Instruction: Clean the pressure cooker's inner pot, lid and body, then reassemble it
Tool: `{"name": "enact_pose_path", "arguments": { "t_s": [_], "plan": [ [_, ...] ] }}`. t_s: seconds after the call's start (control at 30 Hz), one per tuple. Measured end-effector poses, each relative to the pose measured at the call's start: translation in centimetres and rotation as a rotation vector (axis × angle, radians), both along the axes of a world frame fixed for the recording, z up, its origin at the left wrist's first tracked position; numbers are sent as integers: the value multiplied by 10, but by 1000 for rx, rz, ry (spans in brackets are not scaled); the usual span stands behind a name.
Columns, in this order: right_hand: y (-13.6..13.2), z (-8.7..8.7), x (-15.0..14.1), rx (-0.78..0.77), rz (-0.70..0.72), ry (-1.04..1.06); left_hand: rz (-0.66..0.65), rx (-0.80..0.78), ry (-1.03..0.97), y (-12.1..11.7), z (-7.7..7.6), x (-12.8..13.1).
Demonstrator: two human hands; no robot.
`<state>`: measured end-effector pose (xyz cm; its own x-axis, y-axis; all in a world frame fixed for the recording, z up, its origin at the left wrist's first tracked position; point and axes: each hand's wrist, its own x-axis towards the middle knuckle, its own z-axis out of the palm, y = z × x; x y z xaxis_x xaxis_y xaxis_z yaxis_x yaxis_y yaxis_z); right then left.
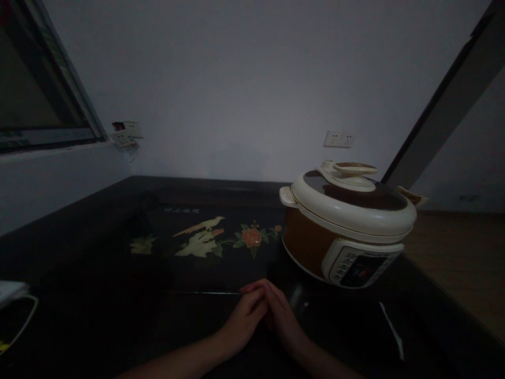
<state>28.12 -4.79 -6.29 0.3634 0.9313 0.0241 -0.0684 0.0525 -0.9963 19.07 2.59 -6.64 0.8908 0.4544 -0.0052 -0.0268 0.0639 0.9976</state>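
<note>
My left hand (243,318) and my right hand (282,316) meet at the front of the dark table (118,316), their closed fingers pressed together at the tips. I see no object in either one; the inner sides of the fingers are hidden. To the right of my hands stands an electric pressure cooker (311,239), brown and cream, its lid (355,210) on and its control panel (357,266) facing me. Beyond my hands, the tabletop carries a decoration of a pale bird and a red flower (251,237).
A white object with a cable (29,302) lies at the left edge. A thin white strip (392,331) is at the right front. Wall sockets (338,139) sit behind the cooker, with more sockets (126,137) near the window at the left. Wooden floor (465,258) shows at the right.
</note>
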Motion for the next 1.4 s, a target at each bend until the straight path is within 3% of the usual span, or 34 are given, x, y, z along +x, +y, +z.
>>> {"name": "enact_pose_path", "arguments": {
  "t_s": [0.2, 0.73, 1.4],
  "plan": [
    [1, 2, -1, 37, 7, 35, 19, 30, -2, 1, -4, -1],
    [0, 4, 0, 46, 27, 19, 22, 30, 31, -1, 3, -2],
    [1, 9, 1, 49, 26, -32, 42, 85, 20, 1, -4, 0]
  ]
}}
